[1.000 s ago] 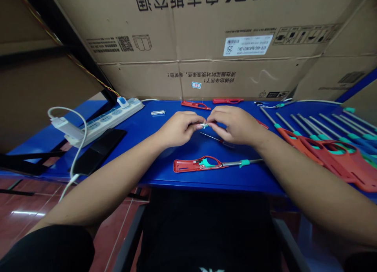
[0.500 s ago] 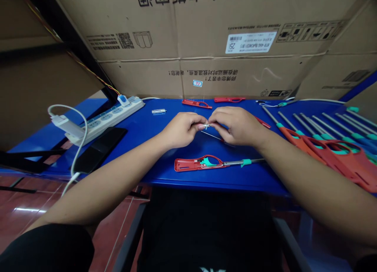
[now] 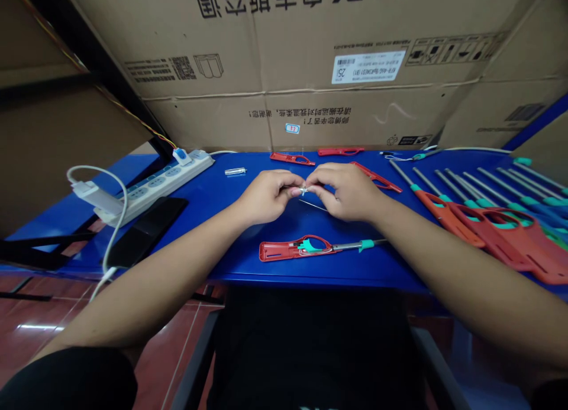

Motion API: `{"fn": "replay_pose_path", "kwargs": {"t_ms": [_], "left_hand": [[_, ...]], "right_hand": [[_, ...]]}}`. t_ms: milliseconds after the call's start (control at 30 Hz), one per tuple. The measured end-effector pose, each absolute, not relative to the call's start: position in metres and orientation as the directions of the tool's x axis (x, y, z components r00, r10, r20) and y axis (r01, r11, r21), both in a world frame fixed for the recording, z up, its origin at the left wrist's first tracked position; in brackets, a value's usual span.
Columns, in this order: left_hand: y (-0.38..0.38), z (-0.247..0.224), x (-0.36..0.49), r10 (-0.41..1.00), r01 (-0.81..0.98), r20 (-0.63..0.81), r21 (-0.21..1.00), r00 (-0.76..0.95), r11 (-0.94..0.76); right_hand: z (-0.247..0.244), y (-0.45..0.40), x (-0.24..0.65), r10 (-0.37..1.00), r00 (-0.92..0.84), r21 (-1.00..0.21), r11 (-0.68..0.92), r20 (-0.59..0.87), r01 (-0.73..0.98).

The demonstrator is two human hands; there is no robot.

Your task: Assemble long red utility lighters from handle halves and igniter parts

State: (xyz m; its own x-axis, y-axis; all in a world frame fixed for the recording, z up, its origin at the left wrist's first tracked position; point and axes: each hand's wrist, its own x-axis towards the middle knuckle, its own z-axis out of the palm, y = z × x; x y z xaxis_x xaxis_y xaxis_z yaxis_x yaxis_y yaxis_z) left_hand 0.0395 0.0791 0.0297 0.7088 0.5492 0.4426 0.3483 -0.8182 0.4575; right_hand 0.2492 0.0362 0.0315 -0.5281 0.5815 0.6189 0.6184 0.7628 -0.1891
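Note:
My left hand and my right hand meet over the blue table, their fingertips pinching a tiny metal wire part between them. Just below my right fingers lies a thin metal rod, its far end hidden under that hand. Nearer me, a red open-shelled utility lighter with a teal piece and metal tube rests flat. Red plastic shell halves lie beyond my right hand, with two more along the back edge.
Several red-handled lighters with teal collars and metal tubes lie fanned out at the right. On the left are a small metal cylinder, a white power strip, a black phone and a white cable. Cardboard cartons stand behind the table.
The view has shifted slightly as my head moved. My right hand has drawn back a little, showing more of the red shell half beyond it. Both hands still pinch the tiny part.

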Motion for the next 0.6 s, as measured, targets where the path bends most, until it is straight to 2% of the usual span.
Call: {"fn": "replay_pose_path", "kwargs": {"t_ms": [167,233,300,367,600], "left_hand": [[0.083,0.031,0.037,0.577,0.303,0.513,0.521,0.636,-0.798],[0.084,0.031,0.037,0.618,0.283,0.524,0.583,0.586,-0.762],[0.084,0.03,0.036,0.65,0.265,0.513,0.632,0.561,-0.728],[0.083,0.03,0.036,0.655,0.248,0.506,0.653,0.56,-0.716],[0.081,0.032,0.036,0.644,0.235,0.509,0.65,0.571,-0.723]], "right_hand": [[0.032,0.042,0.249,0.731,-0.25,-0.504,0.637,0.635,0.583],[0.03,0.043,0.248,0.808,-0.16,-0.636,0.553,0.567,0.538],[0.027,0.044,0.246,0.862,-0.19,-0.722,0.498,0.469,0.48],[0.024,0.042,0.242,0.876,-0.246,-0.757,0.483,0.415,0.44],[0.022,0.038,0.233,0.862,-0.22,-0.746,0.505,0.456,0.433]]}}
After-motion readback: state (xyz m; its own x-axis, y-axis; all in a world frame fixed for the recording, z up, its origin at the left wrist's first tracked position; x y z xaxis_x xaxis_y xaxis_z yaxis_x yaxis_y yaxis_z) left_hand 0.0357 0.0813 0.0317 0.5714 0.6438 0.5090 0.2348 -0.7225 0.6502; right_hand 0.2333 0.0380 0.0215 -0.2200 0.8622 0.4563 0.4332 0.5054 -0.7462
